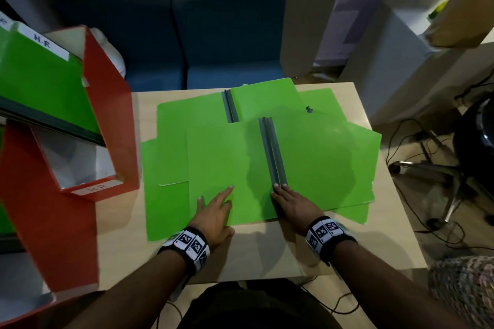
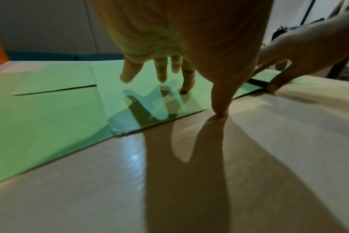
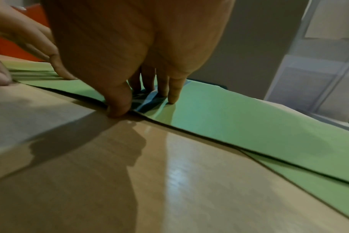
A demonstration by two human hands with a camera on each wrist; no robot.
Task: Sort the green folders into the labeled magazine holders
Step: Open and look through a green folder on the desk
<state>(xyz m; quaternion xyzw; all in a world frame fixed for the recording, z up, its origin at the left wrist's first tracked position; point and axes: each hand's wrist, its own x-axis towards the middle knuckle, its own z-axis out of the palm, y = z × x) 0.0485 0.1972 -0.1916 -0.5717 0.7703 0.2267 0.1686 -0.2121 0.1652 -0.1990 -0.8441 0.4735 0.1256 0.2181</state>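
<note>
Several green folders lying open and overlapping on the surface (image 1: 256,248), the topmost folder (image 1: 227,163) spread flat with its grey spine (image 1: 272,152) as the landmark. Spine running straight away from the body, near end at the folder's near edge, far end toward the blue chairs (image 1: 230,43). Long axis therefore fore-and-aft, so closing means swinging one cover sideways over the spine.

Right hand (image 1: 291,203) right at the spine's near end, fingertips (image 3: 172,99) pressed down on and just beside the grey strip, thumb tucked at the folder's near edge; fingers bent but, as far as the blurred wrist view allows, pressing rather than clamped round anything. Left hand (image 1: 213,211) left of the spine, on the left cover, fingers straight and spread, one fingertip (image 2: 186,85) touching the green sheet, thumb resting on the bare surface just off the near edge. Holding nothing.

Right hand the nearer to the spine, pinning it; left hand better placed to lift the left cover and fold it rightward over the spine.

Red magazine holders (image 1: 107,115) well to the left of the spine, beyond the left cover, one with an "H-R" label (image 1: 96,188) and green folders already standing in it. Destination thus on the left hand's side.
</note>
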